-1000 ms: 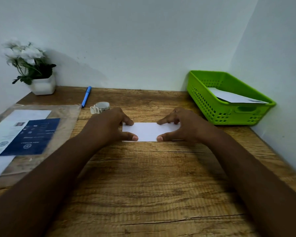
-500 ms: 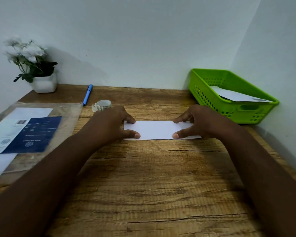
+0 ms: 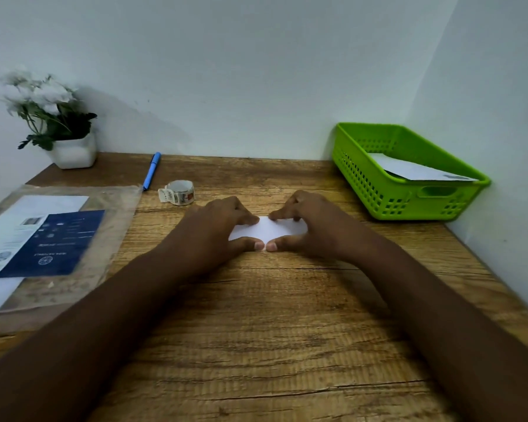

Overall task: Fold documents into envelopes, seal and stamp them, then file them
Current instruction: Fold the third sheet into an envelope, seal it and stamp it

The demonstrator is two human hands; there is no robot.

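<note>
A folded white paper (image 3: 267, 229) lies flat on the wooden desk (image 3: 256, 330) at the middle. My left hand (image 3: 217, 226) presses on its left end and my right hand (image 3: 311, 226) on its right end. Both thumbs nearly touch at the paper's near edge, and the index fingers nearly meet at its far edge. Most of the paper is hidden under my hands. A roll of stamps (image 3: 180, 192) sits just behind my left hand. A green basket (image 3: 378, 190) at the right holds a white envelope (image 3: 418, 172).
A clear plastic sleeve (image 3: 73, 284) with a blue-and-white printed sheet (image 3: 55, 242) lies at the left. A blue pen (image 3: 152, 170) lies near the back wall. A white flower pot (image 3: 73, 153) stands in the back left corner. Walls close the back and right sides.
My right hand slid out to the right along the paper, then came back toward the middle. Both hands now sit close together with thumbs nearly touching. The left hand barely moved.
</note>
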